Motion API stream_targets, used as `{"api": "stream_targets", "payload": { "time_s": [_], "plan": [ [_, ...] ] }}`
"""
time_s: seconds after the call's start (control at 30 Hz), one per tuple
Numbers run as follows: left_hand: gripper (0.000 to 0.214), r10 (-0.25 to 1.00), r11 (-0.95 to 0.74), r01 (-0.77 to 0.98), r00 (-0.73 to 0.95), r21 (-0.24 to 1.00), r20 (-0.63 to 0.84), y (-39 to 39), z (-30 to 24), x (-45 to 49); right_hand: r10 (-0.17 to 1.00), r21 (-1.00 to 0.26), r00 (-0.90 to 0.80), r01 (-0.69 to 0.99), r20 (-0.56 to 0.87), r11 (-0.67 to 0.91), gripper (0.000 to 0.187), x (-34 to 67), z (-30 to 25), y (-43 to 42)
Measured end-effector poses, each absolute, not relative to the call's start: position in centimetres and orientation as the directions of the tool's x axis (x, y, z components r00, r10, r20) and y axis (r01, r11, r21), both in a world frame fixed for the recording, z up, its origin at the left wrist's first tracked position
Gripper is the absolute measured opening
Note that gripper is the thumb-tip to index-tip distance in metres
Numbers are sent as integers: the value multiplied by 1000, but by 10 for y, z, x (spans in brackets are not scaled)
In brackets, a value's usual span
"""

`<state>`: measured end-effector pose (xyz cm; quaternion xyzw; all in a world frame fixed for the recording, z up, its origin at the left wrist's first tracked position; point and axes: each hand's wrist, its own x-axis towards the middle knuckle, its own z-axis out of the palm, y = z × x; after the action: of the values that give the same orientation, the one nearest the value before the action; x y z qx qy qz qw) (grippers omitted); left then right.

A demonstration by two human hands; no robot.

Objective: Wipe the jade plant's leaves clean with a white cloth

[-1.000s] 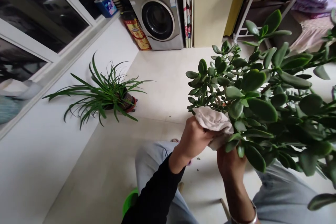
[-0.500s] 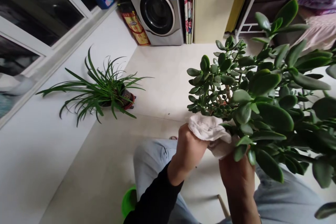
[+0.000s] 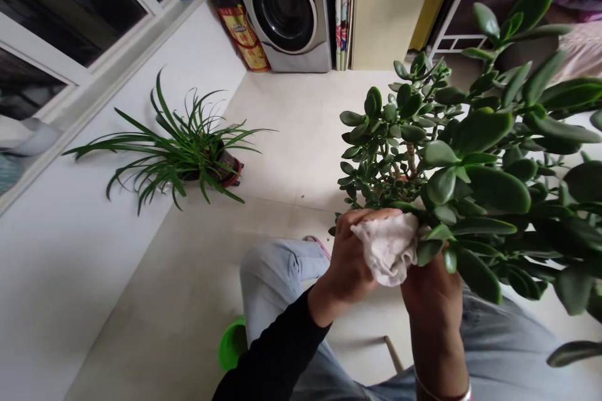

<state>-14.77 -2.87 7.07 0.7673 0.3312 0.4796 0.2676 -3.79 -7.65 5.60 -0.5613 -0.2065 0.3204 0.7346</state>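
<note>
A crumpled whitish cloth [image 3: 389, 249] is gripped in my left hand [image 3: 350, 263], whose fingers curl over its upper edge against the lower leaves of a large jade plant [image 3: 493, 188]. The plant has thick, glossy green leaves and brown stems and fills the right side. My right hand [image 3: 435, 291] is close beside the cloth, under the overhanging leaves. Leaves and cloth hide its fingers, so what it holds cannot be made out.
A long-leaved potted plant [image 3: 202, 150] stands by the white wall at left. A washing machine [image 3: 324, 56] is at the back. A green bucket [image 3: 231, 346] sits by my knee [image 3: 263, 269]. A metal-framed rack [image 3: 451, 12] stands at the back right.
My left hand has turned and moved slightly right, and its fingers now show above the cloth. The cloth is bunched more upright between my hands. The whole view has shifted a little.
</note>
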Motion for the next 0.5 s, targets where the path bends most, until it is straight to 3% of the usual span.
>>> {"api": "stream_targets", "payload": {
  "time_s": [0.2,0.3,0.5],
  "plan": [
    [80,702,-712,381,371,590,607,-22,66,-145,691,-896,702,-402,-171,188,14,-38,64,-71],
    [75,689,-724,419,390,548,611,-24,64,-150,674,-870,709,-448,-208,203,12,-37,67,-69],
    [77,751,-660,383,341,647,565,-29,65,-159,710,-888,678,-427,-191,169,32,-36,73,-67]
  ]
}}
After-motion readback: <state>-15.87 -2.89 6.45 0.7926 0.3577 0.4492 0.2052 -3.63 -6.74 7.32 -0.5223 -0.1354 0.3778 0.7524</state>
